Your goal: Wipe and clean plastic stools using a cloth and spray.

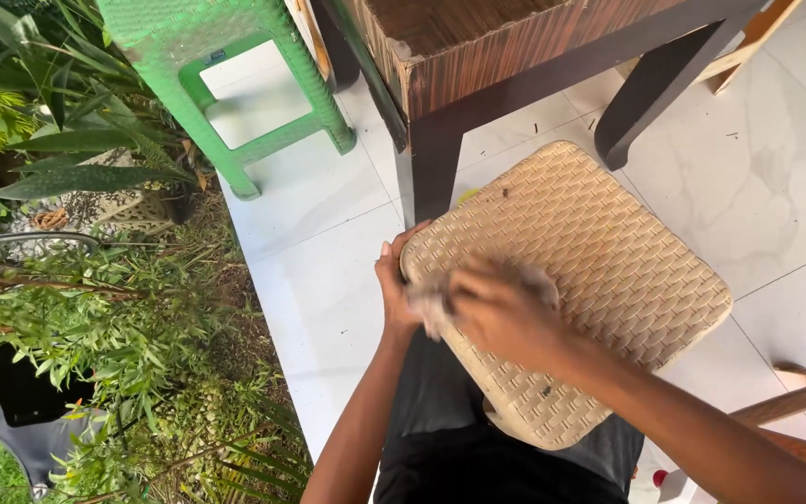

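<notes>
Here, left hand (396, 285) grasping beige woven stool (599, 271) edge, blurred right hand (496, 313) clenched on grey cloth (433, 303)

Bright daylight is seen throughout, and the white floor tiles (328, 280) are washed pale by glare. A soft shadow is cast under the dark wooden table (478, 65). The right hand (492, 308) is smeared by motion blur, while the woven stool seat (608, 252) is held sharp.
</notes>
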